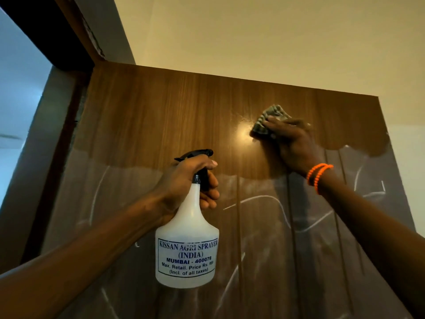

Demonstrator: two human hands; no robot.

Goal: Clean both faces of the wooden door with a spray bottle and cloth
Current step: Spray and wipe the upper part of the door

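Observation:
The wooden door (161, 116) fills the view, open and seen from below. Its upper band is bare brown wood grain; the lower part looks hazy, with white streaks. My left hand (190, 180) grips the neck and black trigger head of a white spray bottle (187, 249) with blue printed text, held upright in front of the door. My right hand (292, 146), with orange bead bracelets at the wrist, presses a crumpled grey checked cloth (269, 119) against the door's upper right part. A bright glare spot lies just left of the cloth.
The dark door frame (76, 42) runs up the left side, with a lit opening (20, 88) beyond it. A cream ceiling (276, 38) spreads above the door's top edge. A pale wall (409, 157) shows past the door's right edge.

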